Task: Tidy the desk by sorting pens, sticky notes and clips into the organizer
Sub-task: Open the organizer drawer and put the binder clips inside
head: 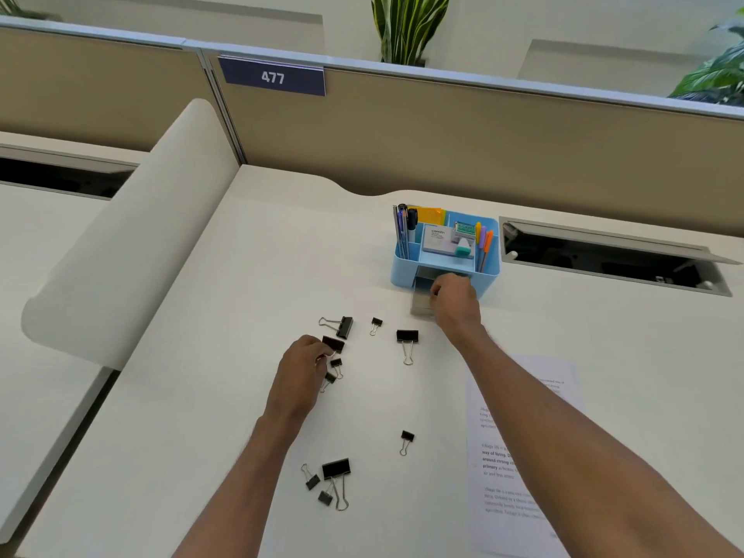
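At the organizer (488, 271), right grip (453, 294) curls on the part-open drawer (420, 304) while left grip (302, 368) pinches a clip (333, 343); overpulling could free the drawer, tipping it.

Two bare forearms in shot, no sleeve on either. One comes in bottom centre, the other bottom right, bare right up to the frame edge. Fine hair visible along both. Left grip (300, 372) and right grip (453, 296) bare as well.
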